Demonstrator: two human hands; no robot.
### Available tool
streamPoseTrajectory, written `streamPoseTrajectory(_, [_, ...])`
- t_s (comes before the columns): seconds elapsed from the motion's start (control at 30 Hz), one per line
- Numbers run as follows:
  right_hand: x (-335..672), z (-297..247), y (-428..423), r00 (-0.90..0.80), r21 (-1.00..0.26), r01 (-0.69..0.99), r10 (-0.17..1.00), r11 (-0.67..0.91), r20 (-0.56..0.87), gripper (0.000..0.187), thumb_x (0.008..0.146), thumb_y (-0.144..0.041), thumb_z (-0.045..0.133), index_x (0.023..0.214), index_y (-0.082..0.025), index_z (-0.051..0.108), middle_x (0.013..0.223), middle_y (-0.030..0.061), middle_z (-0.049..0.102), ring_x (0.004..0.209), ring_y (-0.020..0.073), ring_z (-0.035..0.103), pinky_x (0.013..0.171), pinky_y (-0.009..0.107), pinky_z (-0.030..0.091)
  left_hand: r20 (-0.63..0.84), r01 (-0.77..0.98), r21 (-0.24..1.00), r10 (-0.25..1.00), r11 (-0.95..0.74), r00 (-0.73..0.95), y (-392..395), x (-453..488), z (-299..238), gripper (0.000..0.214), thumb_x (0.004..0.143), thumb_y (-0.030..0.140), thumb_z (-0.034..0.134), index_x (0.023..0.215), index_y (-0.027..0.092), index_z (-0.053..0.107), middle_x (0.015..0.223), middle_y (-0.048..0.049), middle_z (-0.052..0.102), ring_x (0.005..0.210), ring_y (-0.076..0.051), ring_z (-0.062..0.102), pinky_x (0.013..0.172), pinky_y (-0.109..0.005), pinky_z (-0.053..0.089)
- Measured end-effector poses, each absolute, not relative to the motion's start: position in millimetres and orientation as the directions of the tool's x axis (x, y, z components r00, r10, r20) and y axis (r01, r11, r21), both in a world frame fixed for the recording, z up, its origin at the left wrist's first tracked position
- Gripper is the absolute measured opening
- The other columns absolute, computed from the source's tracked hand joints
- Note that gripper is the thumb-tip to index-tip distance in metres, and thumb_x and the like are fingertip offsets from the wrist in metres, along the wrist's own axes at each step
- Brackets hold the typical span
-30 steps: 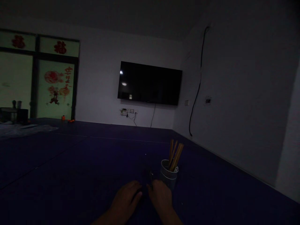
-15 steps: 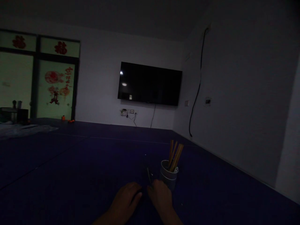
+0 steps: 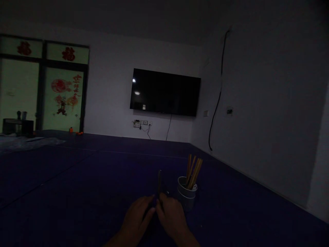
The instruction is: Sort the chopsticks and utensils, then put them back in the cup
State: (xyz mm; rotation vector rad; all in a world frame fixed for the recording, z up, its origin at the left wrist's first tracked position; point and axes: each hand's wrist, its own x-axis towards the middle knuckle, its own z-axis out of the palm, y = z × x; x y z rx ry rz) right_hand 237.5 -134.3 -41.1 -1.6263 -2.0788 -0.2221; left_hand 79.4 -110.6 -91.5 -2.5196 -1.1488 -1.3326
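In the dim lower middle, my right hand is closed round the near end of a thin, dark blade-like tool. The tool points away from me and its exact kind cannot be made out. My left hand is just to the left, its fingers curled and its thumb tip close to the right hand's fingers. Whatever lies between its fingertips is too dark to name. Right of my right hand stands a grey cylindrical cup, holding several wooden sticks that look like chopsticks.
A wide dark purple tabletop stretches ahead to the wall. Clear plastic wrapping and small orange objects lie at the far left. A television hangs on the wall, and a black cable runs down the right wall.
The tool in my right hand has swung more upright and extends farther from me. My right hand has shifted slightly left, closer to my left hand. The cup stays put.
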Motion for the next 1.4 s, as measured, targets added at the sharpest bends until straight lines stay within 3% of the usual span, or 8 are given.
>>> streamPoseTrajectory(0.13, [238,-42,-135,-0.294,-0.180,0.877,0.794,0.446,0.532,0.016,0.087,-0.017,0.042,0.082,-0.021,0.057,0.075,0.0011,0.068,0.067,0.0148,0.065,0.057,0.023,0.034,0.790,0.615,0.223,0.510,-0.756,0.340,-108,77,-95,0.039,0.092,0.039,0.043,0.129,0.029,0.049,0.114,-0.0028,0.067,0.104,-0.016,0.063,0.091,-0.030,0.052])
streamPoseTrajectory(0.37, [236,-49,-132,-0.311,-0.197,0.788,0.654,0.583,0.690,0.023,0.088,-0.015,0.038,0.085,-0.019,0.060,0.082,0.0043,0.068,0.074,0.0142,0.065,0.067,0.022,0.043,0.806,0.562,0.207,0.465,-0.801,0.366,-105,78,-93,0.043,0.094,0.030,0.037,0.138,0.029,0.036,0.126,-0.0055,0.059,0.114,-0.016,0.056,0.095,-0.032,0.049])
streamPoseTrajectory(0.57, [237,-38,-140,-0.322,-0.306,0.743,0.718,0.595,0.617,0.035,0.091,-0.016,0.032,0.102,-0.022,0.066,0.095,0.0058,0.070,0.090,0.0155,0.064,0.081,0.025,0.047,0.791,0.548,0.274,0.509,-0.791,0.340,-102,81,-99,0.060,0.089,0.024,0.045,0.143,0.030,0.022,0.130,-0.0075,0.056,0.116,-0.019,0.055,0.094,-0.038,0.049])
streamPoseTrajectory(0.67, [236,-39,-141,-0.354,-0.303,0.711,0.695,0.635,0.625,0.037,0.093,-0.020,0.031,0.106,-0.024,0.066,0.103,0.0055,0.069,0.095,0.0149,0.064,0.085,0.025,0.048,0.801,0.561,0.290,0.517,-0.775,0.302,-102,80,-100,0.059,0.087,0.022,0.047,0.141,0.030,0.026,0.126,-0.0080,0.058,0.112,-0.018,0.057,0.092,-0.037,0.051])
streamPoseTrajectory(0.83, [237,-47,-137,-0.333,-0.160,0.711,0.528,0.684,0.781,0.031,0.093,-0.026,0.038,0.109,-0.023,0.064,0.098,0.0049,0.070,0.086,0.0134,0.066,0.079,0.022,0.051,0.801,0.577,0.299,0.529,-0.760,0.281,-104,78,-94,0.047,0.086,0.028,0.051,0.132,0.026,0.043,0.114,-0.0078,0.065,0.103,-0.018,0.062,0.087,-0.033,0.053])
streamPoseTrajectory(1.0, [239,-48,-136,-0.208,-0.089,0.747,0.360,0.659,0.909,0.025,0.092,-0.027,0.043,0.102,-0.020,0.065,0.089,0.0065,0.072,0.081,0.0148,0.067,0.073,0.023,0.053,0.802,0.653,0.271,0.541,-0.708,0.253,-104,78,-93,0.043,0.084,0.031,0.054,0.126,0.024,0.049,0.109,-0.0078,0.067,0.098,-0.019,0.064,0.084,-0.034,0.054])
streamPoseTrajectory(1.2, [247,-46,-138,0.020,-0.307,0.705,0.416,0.639,0.909,0.034,0.094,-0.034,0.033,0.088,-0.020,0.063,0.074,0.0046,0.068,0.067,0.0154,0.065,0.064,0.025,0.051,0.770,0.669,0.309,0.590,-0.676,0.241,-109,79,-90,0.048,0.086,0.030,0.050,0.133,0.027,0.042,0.109,-0.0056,0.067,0.095,-0.018,0.064,0.084,-0.032,0.053])
streamPoseTrajectory(1.4, [275,-30,-139,0.433,-0.433,0.678,0.153,0.594,0.888,0.042,0.089,-0.057,0.032,0.081,-0.021,0.052,0.079,0.0067,0.060,0.074,0.0208,0.060,0.068,0.034,0.047,0.682,0.647,0.456,0.707,-0.610,0.187,-108,82,-90,0.057,0.086,0.031,0.047,0.140,0.025,0.030,0.102,-0.0048,0.067,0.090,-0.018,0.064,0.080,-0.031,0.052])
